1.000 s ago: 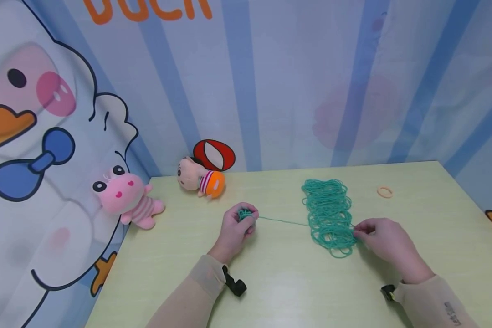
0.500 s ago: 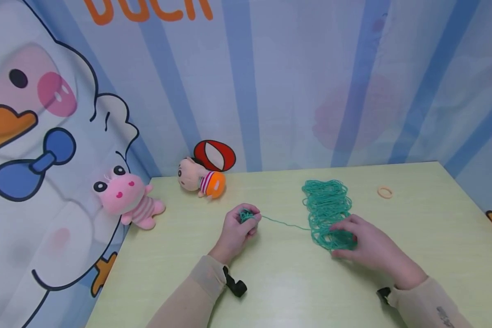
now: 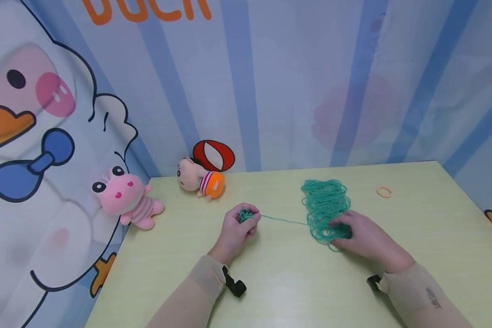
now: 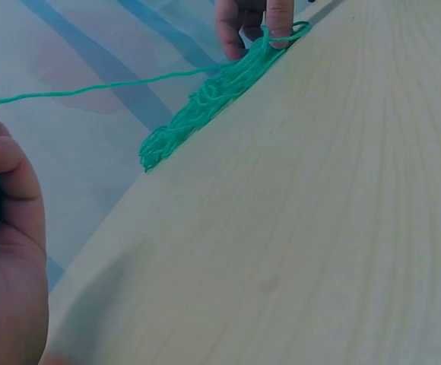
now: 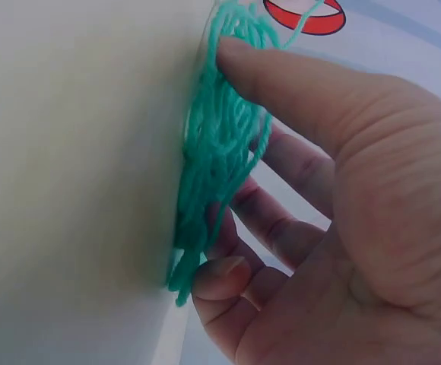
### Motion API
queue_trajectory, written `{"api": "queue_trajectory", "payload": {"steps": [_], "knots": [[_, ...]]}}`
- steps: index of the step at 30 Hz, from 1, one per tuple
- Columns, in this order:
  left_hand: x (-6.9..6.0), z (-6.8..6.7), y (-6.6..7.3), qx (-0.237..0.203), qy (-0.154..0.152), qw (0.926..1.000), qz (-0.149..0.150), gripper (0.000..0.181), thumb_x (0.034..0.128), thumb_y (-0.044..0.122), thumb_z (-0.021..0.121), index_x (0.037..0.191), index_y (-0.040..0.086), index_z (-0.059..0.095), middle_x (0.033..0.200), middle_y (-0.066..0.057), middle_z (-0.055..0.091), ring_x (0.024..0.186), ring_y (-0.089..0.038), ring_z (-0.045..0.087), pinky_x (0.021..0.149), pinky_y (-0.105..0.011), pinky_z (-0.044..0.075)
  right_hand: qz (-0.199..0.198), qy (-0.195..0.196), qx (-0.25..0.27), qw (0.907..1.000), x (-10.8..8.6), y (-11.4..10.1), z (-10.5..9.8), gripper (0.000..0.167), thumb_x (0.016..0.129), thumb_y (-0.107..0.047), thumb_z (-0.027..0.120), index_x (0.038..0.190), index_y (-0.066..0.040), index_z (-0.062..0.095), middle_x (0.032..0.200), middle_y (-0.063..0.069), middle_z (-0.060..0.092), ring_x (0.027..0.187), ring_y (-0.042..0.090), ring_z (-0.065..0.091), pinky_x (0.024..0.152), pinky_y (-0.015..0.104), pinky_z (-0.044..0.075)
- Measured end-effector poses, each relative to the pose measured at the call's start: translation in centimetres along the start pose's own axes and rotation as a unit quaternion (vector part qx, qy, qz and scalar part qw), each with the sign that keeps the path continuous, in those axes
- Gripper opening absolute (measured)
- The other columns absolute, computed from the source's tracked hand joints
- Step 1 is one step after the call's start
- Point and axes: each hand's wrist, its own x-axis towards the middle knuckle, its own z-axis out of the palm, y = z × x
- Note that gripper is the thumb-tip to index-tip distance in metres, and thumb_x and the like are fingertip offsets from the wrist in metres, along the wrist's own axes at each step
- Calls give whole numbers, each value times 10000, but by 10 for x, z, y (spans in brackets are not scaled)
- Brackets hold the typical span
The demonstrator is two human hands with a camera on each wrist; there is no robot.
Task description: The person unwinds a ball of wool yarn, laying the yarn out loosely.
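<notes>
A flat looped pile of green yarn (image 3: 325, 200) lies on the table, its loops laid in a long strip. My right hand (image 3: 366, 237) grips the strip's near right end, thumb on one side and fingers on the other; in the right wrist view the thumb (image 5: 296, 87) presses the loops. My left hand (image 3: 233, 232) holds a small wad of green yarn (image 3: 245, 214) in its curled fingers. From that wad a single strand (image 3: 284, 220) runs across to the pile's left side. Most of the wad is hidden by the fingers.
A pink plush toy (image 3: 127, 198) lies at the table's left edge. Near the back edge a plush toy in orange (image 3: 201, 178) lies on its side. A small peach-coloured ring (image 3: 384, 192) rests right of the pile. A printed cloth (image 3: 287, 82) hangs behind the table (image 3: 287, 287).
My right hand has shifted left from the pile's right edge, opened over its near end and closed in on the loops. The left hand stays put; the strand slackened, then straightened somewhat.
</notes>
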Motion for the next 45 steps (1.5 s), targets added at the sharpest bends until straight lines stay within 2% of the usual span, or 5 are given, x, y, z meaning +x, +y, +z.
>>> {"api": "queue_trajectory", "payload": {"steps": [16, 21, 26, 32, 45], "knots": [[2, -3, -7, 143, 97, 9998, -94, 128, 1036, 40, 687, 1157, 42, 643, 862, -19, 585, 658, -163, 518, 589, -219, 480, 351, -151, -225, 9990, 39, 0, -17, 519, 939, -324, 861, 1385, -101, 720, 1497, 311, 579, 1386, 579, 531, 1114, 737, 488], [2, -3, -7, 224, 96, 9996, -120, 130, 1032, 56, 704, 1150, 55, 652, 851, -18, 586, 657, -162, 516, 586, -225, 478, -95, 329, -281, 9990, 28, -41, -19, 475, 954, -272, 812, 1388, -105, 709, 1432, 256, 600, 1292, 499, 540, 1017, 681, 528], [2, -4, -5, 252, 109, 9995, -168, 124, 1025, 47, 708, 1140, 59, 663, 849, -17, 601, 656, -164, 524, 588, -234, 483, -998, 407, 681, 9918, 36, -99, 5, 430, 1061, -236, 718, 1471, -120, 669, 1483, 128, 671, 1082, 266, 692, 831, 384, 606], [1, -2, -4, 316, 47, 9994, -148, 107, 1021, 34, 708, 1117, 73, 682, 886, -20, 639, 654, -167, 545, 601, -229, 506, -858, 417, 773, 9924, 56, -139, 34, 387, 1108, -263, 668, 1451, -88, 703, 1287, 86, 786, 836, 81, 635, 681, 254, 514], [2, 0, -2, 268, 126, 9996, -35, 76, 1045, 23, 674, 1106, 68, 684, 961, -154, 690, 712, -150, 615, 660, -217, 580, -302, 1566, 1082, 9813, 38, -113, 16, 181, 1085, -211, 708, 1201, -136, 825, 1005, 16, 804, 762, 121, 603, 602, 271, 466]]}}
